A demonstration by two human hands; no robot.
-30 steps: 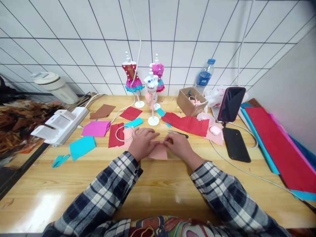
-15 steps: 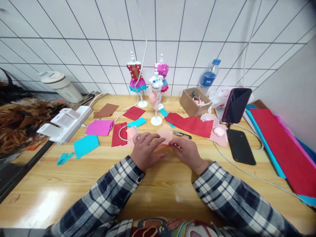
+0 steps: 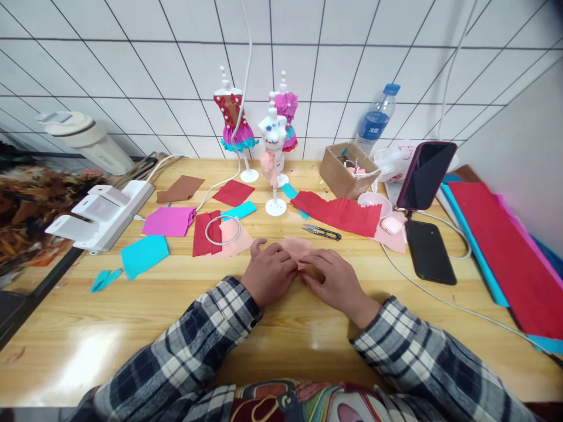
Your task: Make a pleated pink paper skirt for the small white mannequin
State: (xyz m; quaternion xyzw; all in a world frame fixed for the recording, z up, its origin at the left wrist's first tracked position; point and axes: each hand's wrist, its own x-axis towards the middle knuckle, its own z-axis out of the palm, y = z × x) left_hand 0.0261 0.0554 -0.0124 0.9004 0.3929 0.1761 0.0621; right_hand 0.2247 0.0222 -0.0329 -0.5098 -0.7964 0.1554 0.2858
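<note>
A small piece of pink crepe paper (image 3: 297, 246) lies on the table in front of me, its near edge at my fingertips. My left hand (image 3: 270, 274) has its fingers curled and pressed together on that edge, with the thumb tip hidden. From the other side, my right hand (image 3: 333, 278) pinches the same edge between thumb and fingers. Just beyond it lie black-handled thread snips (image 3: 323, 232). A white mini dress form (image 3: 273, 140) with blue bits at the neck and a pink ruffle stands behind the paper.
Two dressed mini forms stand by the wall, one in a red-brown bodice (image 3: 231, 111). Crepe paper pieces, a white ring (image 3: 223, 231) and a power strip (image 3: 109, 217) lie left. Right are a cardboard box (image 3: 347, 176), bottle (image 3: 377, 120), phones (image 3: 431, 252) and cable.
My left hand has gone from spread fingers to curled fingers and moved in to the paper's edge, close against my right hand. The view has shifted slightly.
</note>
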